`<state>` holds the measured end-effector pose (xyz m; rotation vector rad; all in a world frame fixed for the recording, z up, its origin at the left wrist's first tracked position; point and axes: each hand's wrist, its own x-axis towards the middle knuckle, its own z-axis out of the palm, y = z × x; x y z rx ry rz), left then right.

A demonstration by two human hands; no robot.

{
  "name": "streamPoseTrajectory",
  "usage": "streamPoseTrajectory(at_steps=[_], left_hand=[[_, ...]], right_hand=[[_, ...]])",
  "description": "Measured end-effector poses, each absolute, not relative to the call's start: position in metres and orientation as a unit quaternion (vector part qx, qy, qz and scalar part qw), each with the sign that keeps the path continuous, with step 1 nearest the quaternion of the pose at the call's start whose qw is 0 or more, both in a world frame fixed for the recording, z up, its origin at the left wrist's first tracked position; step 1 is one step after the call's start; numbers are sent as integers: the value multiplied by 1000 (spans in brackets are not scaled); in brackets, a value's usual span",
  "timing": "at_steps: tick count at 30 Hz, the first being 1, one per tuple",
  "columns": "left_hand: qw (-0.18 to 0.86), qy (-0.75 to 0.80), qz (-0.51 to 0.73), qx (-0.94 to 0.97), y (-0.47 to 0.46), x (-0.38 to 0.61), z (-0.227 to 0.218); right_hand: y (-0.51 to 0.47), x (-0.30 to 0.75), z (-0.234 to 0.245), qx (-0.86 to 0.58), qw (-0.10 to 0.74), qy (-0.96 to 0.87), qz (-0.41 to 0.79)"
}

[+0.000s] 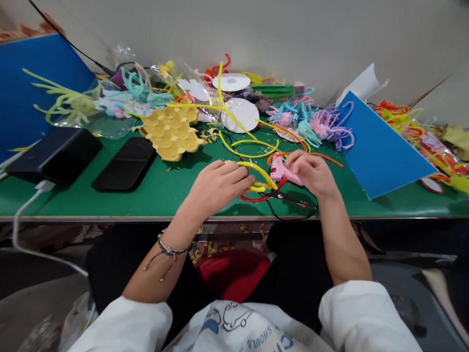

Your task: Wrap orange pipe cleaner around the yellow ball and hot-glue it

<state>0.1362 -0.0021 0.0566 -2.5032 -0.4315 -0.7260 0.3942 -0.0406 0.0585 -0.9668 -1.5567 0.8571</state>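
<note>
My left hand [223,185] is closed round bent yellow pipe cleaners [264,174], which loop out to the right from its fingers. Above the pink glue gun [280,169], the fingers of my right hand [312,171] are curled together in a pinch. What they hold, if anything, is too small to make out. Scissors [279,194] with red handles lie under the yellow loops, blades pointing right. Behind my right hand runs an orange pipe cleaner [331,160]. More yellow pipe cleaners [256,154] lie loosely curled on the green table just beyond both hands.
A yellow honeycomb-shaped piece [171,131], a black phone [125,164] and a black box [54,154] with a white cable sit on the left. White discs [240,115] and pastel pipe-cleaner bundles [322,122] lie behind. A blue panel [384,146] stands at right.
</note>
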Motion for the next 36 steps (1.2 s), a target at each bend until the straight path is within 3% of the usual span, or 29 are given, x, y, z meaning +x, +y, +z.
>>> streamPoseTrajectory(at_steps=[3,6,12,16,20,25,32,36], left_hand=[[240,-156,-266,-921,-2,135,58],[233,-153,-279,-919,1,133,58],[156,-159,-386,-895,12,125,55],[114,-191,-430,-875,9,127,55],[154,-247,-430,-854,2,134,51],[186,-275,-437,-836,-2,141,47],[265,-344,-404,-805,-18,145,49],[290,-371,-396,-788,-26,148,49]], right_hand=[[-33,389,52,-383,655,-489,431],[-35,387,53,-364,663,-439,485],[-48,380,55,-394,573,-532,483],[-52,368,53,-441,440,-648,438],[-60,348,54,-432,326,-729,419],[-61,332,52,-473,353,-745,310],[-59,336,49,-531,262,-798,112],[-62,332,49,-557,279,-780,55]])
